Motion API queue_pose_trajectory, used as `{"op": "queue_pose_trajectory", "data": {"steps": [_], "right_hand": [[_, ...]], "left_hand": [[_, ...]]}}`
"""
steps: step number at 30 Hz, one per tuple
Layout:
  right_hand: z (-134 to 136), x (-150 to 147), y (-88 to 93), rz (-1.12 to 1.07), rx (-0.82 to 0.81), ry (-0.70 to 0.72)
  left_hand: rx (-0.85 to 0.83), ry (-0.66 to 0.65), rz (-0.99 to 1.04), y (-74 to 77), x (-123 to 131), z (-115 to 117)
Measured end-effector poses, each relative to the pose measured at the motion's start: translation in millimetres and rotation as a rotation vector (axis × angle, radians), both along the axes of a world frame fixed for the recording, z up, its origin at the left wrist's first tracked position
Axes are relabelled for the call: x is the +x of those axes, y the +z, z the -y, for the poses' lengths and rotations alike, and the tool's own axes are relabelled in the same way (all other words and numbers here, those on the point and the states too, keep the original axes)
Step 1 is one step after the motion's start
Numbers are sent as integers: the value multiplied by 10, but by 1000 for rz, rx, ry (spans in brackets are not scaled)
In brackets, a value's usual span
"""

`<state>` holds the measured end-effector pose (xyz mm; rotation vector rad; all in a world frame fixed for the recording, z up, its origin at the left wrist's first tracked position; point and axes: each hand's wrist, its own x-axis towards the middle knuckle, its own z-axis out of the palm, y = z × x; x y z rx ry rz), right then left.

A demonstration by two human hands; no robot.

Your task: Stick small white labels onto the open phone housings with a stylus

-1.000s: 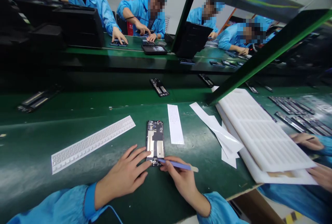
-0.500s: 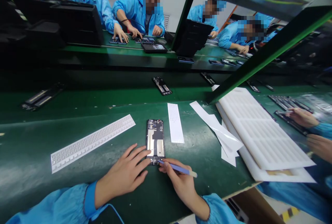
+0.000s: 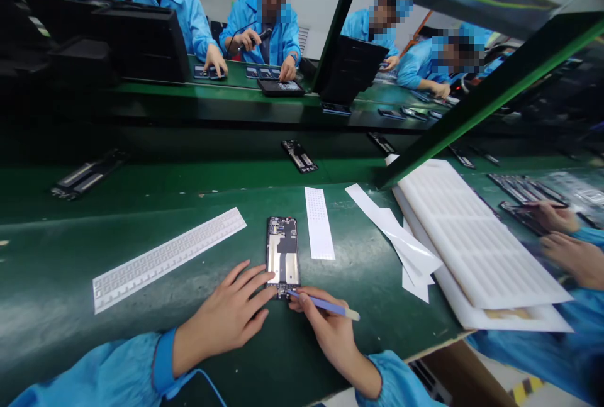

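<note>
Opened phone [image 3: 283, 253] flat on green bench [image 3: 368, 294]. Left hand [image 3: 221, 316]: fingers spread, tips at phone's left edge. Right hand [image 3: 333, 325]: fingers pinching purple tool [image 3: 325, 304], tip at near end. Risk: tool slip could scratch exposed components [image 3: 282, 289]; light left-hand hold could let phone twist.

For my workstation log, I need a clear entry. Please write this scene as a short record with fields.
left hand: rests at lower left edge of opened phone
right hand: holds purple tool, tip at phone's lower end
opened phone: flat on green bench, inner parts showing
long sheet: slanted, left of phone
short sheet: right of phone
</note>
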<state>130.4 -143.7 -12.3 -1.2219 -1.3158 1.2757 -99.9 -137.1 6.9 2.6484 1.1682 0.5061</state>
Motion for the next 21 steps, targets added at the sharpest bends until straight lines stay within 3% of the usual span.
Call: {"op": "queue_pose_trajectory", "data": {"steps": [21], "right_hand": [[2, -9, 28, 69, -16, 5]], "left_hand": [[11, -19, -4, 30, -1, -4]]}}
